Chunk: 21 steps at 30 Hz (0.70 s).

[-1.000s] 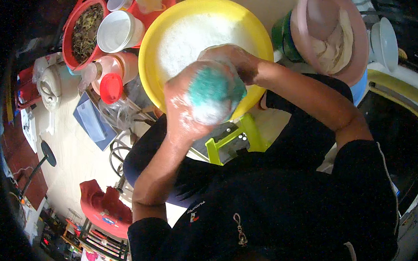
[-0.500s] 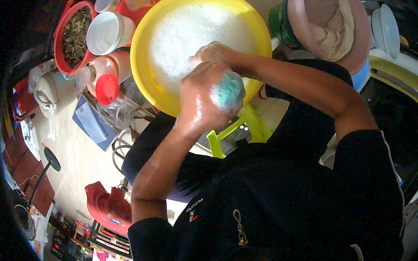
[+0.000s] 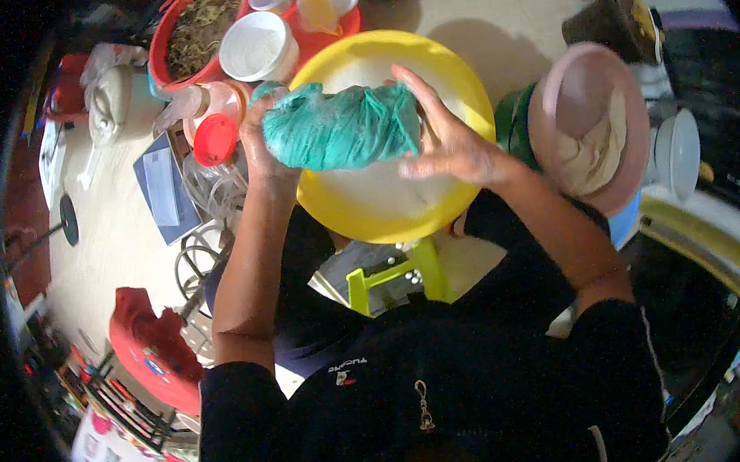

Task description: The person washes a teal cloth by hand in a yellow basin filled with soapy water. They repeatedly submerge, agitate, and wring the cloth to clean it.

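Observation:
A wet, bunched green cloth point(image 3: 338, 130) hangs over a yellow basin point(image 3: 369, 221), held up between my two hands. My left hand point(image 3: 259, 145) grips its left end, with most of its fingers hidden behind the folds. Against the right end rests my right hand point(image 3: 462, 149), its thumb and fingers spread around the bundle. Whitish suds and cloudy water point(image 3: 367, 187) lie in the basin below.
Left of the basin are a red tub of dark dry matter point(image 3: 160, 53), a white bucket point(image 3: 259, 51) and a red-lidded jar point(image 3: 214, 140). A pink tub holding pale cloth point(image 3: 548, 93) stands at the right. A lime-green stool point(image 3: 427, 270) is between my legs.
The green cloth was a small wad in my left hand, with the hands close together over the suds. Now it is a larger bundle, raised and held wide between both hands.

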Tool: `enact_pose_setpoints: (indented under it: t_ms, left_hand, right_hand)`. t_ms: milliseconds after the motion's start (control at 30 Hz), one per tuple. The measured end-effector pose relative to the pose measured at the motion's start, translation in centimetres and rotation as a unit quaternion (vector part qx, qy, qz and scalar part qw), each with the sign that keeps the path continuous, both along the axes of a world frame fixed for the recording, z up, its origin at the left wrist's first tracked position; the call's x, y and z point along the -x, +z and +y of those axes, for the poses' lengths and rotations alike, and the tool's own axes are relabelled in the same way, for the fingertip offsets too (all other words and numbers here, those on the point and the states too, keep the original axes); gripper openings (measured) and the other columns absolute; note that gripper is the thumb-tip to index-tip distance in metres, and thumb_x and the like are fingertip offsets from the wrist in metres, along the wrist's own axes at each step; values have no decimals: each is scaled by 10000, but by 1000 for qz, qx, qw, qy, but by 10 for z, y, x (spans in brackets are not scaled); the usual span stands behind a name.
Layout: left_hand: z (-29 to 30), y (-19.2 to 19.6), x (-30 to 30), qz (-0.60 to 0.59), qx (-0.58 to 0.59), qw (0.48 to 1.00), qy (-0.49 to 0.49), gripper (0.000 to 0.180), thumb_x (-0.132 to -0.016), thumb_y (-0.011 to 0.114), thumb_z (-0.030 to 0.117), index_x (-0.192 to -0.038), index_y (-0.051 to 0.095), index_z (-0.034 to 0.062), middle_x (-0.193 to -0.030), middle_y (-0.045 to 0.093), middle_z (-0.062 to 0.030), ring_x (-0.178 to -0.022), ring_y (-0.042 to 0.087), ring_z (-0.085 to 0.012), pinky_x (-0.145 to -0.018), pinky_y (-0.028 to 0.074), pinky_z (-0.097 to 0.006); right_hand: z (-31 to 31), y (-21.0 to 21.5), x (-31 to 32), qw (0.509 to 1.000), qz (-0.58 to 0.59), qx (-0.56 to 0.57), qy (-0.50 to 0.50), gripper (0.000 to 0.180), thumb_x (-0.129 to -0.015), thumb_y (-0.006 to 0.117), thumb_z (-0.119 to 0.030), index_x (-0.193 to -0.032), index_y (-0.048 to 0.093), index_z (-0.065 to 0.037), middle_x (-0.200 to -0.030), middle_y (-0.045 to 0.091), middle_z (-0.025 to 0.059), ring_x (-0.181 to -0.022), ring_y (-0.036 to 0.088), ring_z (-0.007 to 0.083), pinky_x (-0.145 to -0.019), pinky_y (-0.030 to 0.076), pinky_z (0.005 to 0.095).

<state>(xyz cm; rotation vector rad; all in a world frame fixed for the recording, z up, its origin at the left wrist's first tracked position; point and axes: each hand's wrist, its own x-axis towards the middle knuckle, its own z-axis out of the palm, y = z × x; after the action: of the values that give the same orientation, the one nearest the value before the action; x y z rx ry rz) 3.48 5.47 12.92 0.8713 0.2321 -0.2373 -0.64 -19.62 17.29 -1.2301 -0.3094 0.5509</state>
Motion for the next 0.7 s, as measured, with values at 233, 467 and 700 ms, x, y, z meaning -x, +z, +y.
enact_pose_setpoints:
  t_ms: [233, 467, 700]
  left_hand:
    - [-20, 31, 3, 122, 49, 991, -31, 415, -839, 433, 249, -1134, 493, -38, -1080, 583, -176, -986, 561, -293, -896, 442, -414]
    - [-34, 22, 22, 141, 105, 983, -54, 367, -827, 483, 214, -1085, 539, -41, -1042, 605, -170, -946, 591, -287, -868, 468, -413]
    - [-42, 32, 14, 163, 42, 983, 68, 323, -837, 458, 197, -1046, 532, -38, -916, 606, -160, -829, 608, -247, -758, 513, -359]
  right_hand:
    - [-11, 26, -3, 837, -467, 284, -27, 753, -588, 799, -201, -1241, 441, -92, -1209, 453, 152, -1115, 466, 296, -833, 462, 332]
    - [17, 33, -3, 813, -560, 134, -83, 697, -547, 819, -377, -1098, 485, -109, -1169, 492, 153, -998, 529, 364, -881, 426, 457]
    - [25, 16, 0, 925, -308, 57, -214, 761, -608, 793, -420, -1132, 412, -20, -1099, 519, 211, -1008, 527, 275, -893, 416, 394]
